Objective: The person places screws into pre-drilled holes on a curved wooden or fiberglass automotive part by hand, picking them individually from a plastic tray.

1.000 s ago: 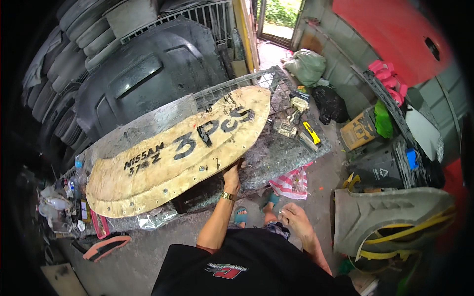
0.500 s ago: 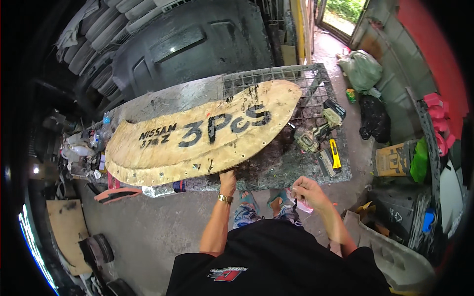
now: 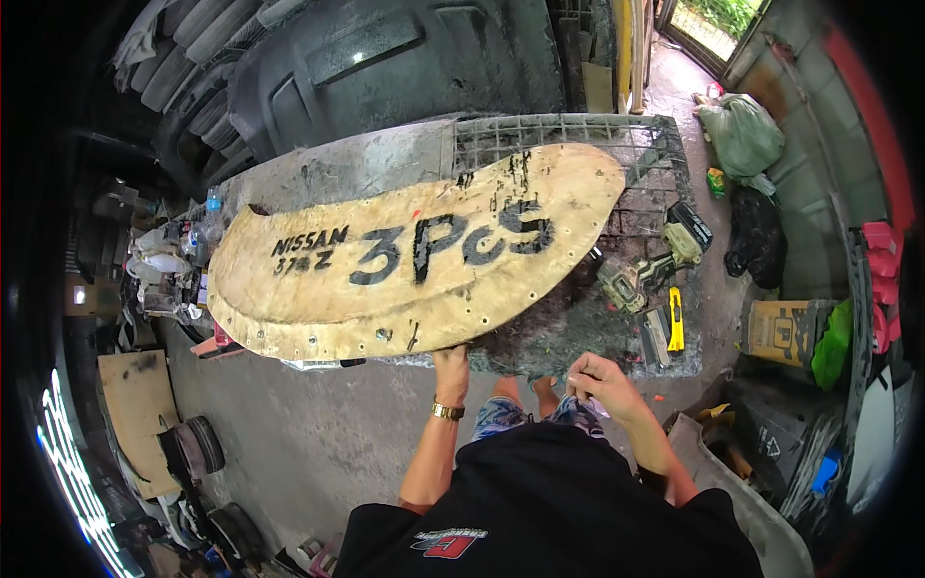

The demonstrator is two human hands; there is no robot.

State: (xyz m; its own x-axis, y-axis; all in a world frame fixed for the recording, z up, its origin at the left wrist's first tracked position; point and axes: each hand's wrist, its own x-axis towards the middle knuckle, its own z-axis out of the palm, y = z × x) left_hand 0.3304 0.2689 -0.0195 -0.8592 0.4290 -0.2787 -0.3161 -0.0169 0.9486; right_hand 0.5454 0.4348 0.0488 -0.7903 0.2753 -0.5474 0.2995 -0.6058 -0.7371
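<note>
Clock read from the centre of view, 12 at the far side. Large curved panel [image 3: 385, 313] lies just off centre toward 11, over the worktable [image 3: 617, 358]. Left hand [image 3: 451, 374] at 6, on the panel's near edge, fingers tucked beneath and out of sight; reads as gripping that edge. Right hand [image 3: 599, 380] at 4, off the panel, fingers bent in toward the thumb; cannot tell whether anything small sits between them.

Step in hand, by my judgement: one-handed steadying of the panel. Any shift of so long a piece would call for the right hand on the edge as well, with the drill [image 3: 626, 284] at 3 kept clear of its rim.

Materials: panel pale tan, blotchy, wood or resin not certain; one end rounded, a raised ridge along the near side, small holes dotted along the border, bold black lettering, dark drips toward 1. Tabletop grimy, rough, grey, giving way to open metal mesh [image 3: 665, 144] between 1 and 2. Drill dull and dusty; beside it a smooth yellow cutter [image 3: 675, 318]. Beyond, toward 11, a dark moulded bonnet [image 3: 385, 77], matt with recesses. Slack green sack [image 3: 747, 135] at 2.
</note>
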